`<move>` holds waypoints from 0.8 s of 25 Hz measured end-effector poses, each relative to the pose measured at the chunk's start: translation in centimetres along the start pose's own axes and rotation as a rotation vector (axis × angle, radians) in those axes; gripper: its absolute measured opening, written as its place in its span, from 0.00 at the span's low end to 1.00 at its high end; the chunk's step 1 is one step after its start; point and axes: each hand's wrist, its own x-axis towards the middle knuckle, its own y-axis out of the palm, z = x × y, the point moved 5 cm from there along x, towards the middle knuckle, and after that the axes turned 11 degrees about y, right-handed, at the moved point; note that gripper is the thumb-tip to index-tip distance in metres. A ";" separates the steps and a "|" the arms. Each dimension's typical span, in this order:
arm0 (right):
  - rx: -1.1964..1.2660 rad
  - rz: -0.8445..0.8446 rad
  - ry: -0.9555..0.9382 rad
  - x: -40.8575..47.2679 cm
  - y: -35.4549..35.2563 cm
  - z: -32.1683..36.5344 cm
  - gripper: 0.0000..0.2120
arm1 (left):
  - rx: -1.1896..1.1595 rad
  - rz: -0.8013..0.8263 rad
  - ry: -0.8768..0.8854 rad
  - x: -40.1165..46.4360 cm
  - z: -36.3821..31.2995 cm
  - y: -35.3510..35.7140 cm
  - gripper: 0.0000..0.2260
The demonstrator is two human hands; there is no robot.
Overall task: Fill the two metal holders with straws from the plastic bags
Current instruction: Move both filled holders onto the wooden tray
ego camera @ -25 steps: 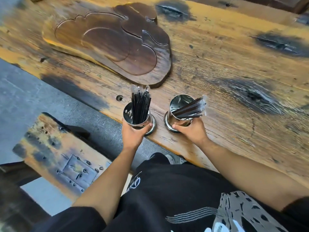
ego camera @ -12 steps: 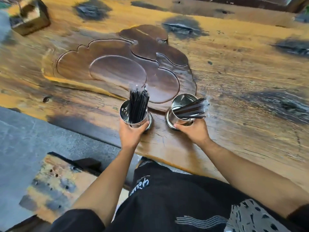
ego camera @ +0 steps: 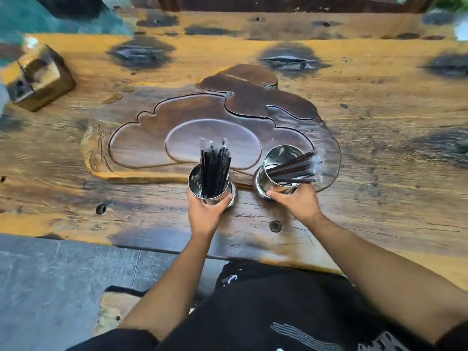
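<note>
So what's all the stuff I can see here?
Metal holders: 2, shiny silver, near table edge; left holder, right holder.
Left straws: bundle, black, upright in left holder.
Right straws: bundle, black, leaning right out of right holder.
Carved tray: 1, dark brown, behind holders.
Wooden block: 1, brown, far left, blurred.
Table: 1, yellow-brown with dark patches.
Floor: grey, below left.
Left hand: grip around left holder.
Right hand: grip on right holder.

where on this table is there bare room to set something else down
Bare wood lies right of the right holder, toward the table edge, and left of the left holder, below the wooden block. The middle is crowded: both holders, both hands, carved tray behind.
</note>
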 end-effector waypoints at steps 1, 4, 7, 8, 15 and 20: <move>0.007 -0.004 -0.010 0.3 0.4 0.7 0.09 | 0.005 -0.002 -0.008 0.8 0.1 -0.3 0.42; 0.013 0.013 -0.039 1.2 1.3 2.4 0.11 | 0.028 -0.025 -0.001 2.4 -0.1 -0.9 0.43; 0.019 0.073 -0.069 2.4 2.4 3.7 0.15 | 0.017 -0.070 0.026 2.7 -1.2 -1.7 0.41; 0.020 0.080 -0.073 2.7 2.6 4.0 0.15 | 0.017 -0.072 0.037 2.9 -1.6 -1.8 0.40; 0.040 0.062 -0.023 5.8 5.8 6.0 0.10 | 0.053 -0.069 0.121 8.6 -2.9 -4.5 0.41; 0.011 -0.028 0.108 8.0 9.1 7.8 0.17 | 0.050 0.047 0.137 15.4 -2.3 -5.5 0.41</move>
